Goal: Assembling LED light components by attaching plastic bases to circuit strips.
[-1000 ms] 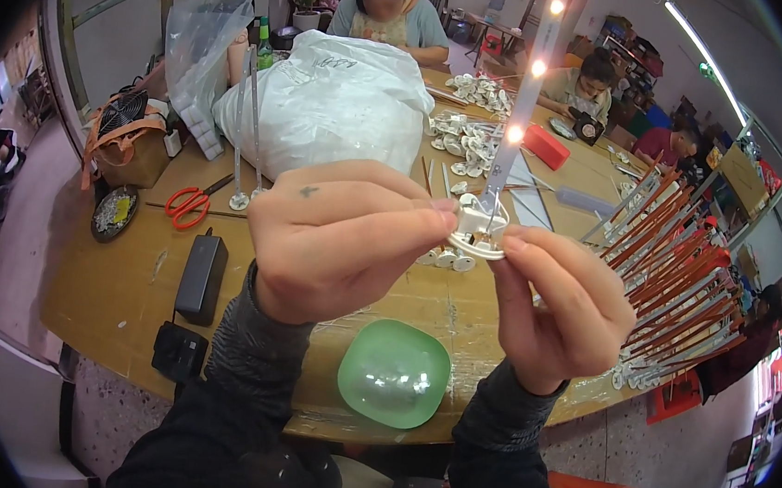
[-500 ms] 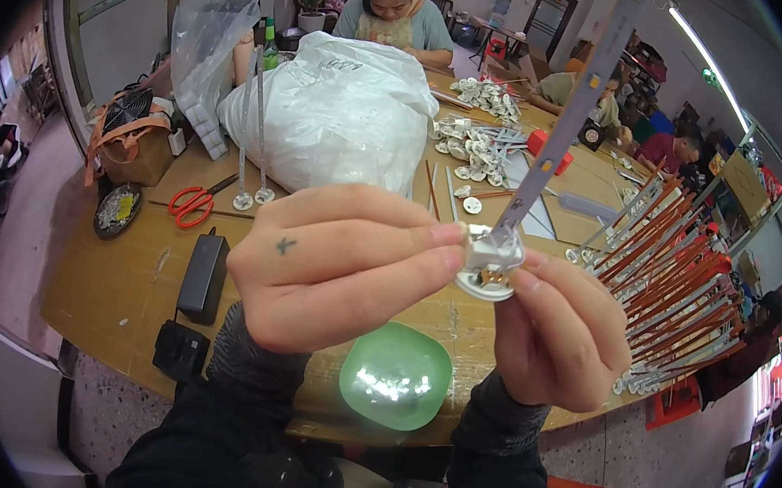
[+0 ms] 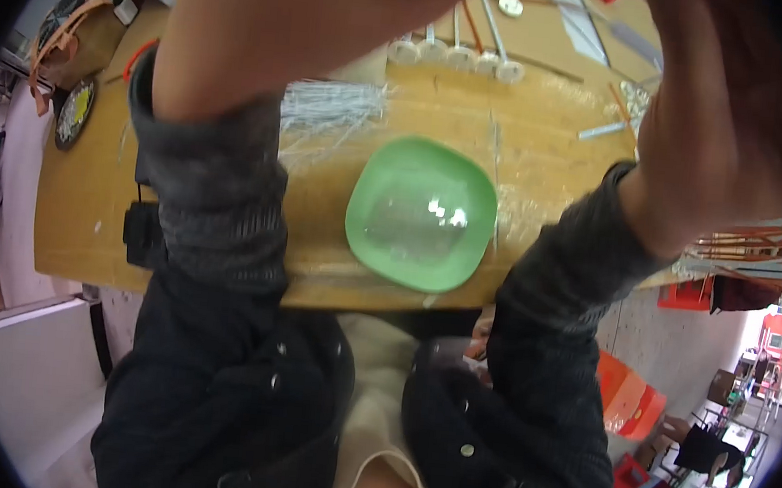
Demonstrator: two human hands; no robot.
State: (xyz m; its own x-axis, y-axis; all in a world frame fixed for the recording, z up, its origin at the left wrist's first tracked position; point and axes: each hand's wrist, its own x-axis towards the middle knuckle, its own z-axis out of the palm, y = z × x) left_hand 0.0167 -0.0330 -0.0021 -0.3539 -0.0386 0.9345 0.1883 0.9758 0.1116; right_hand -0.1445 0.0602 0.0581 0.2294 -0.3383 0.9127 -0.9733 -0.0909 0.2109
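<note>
My left hand [image 3: 308, 18] is raised close to the head camera, cut off by the top edge, so its fingers do not show. My right hand [image 3: 735, 135] is also lifted, at the upper right, blurred and dark; its fingers cannot be made out. Whatever either hand holds is out of sight. Below and between my forearms sits a shiny green bowl [image 3: 476, 251] on the table. Beyond it lie several clear strips with round white bases [image 3: 433, 51]. A bundle of thin white wires [image 3: 333, 107] lies beside my left forearm.
The wooden table [image 3: 75, 235] ends just in front of my lap. At the left are a dish [image 3: 74, 114] with small bits, a box with orange straps [image 3: 82, 50] and a black device [image 3: 143, 233]. Brown and white strips [image 3: 744, 247] stand at the right, near an orange stool [image 3: 628, 400].
Both hands have risen toward the top edge, and the light strip with its white base has left view. The view has tipped down, showing the wires and my lap.
</note>
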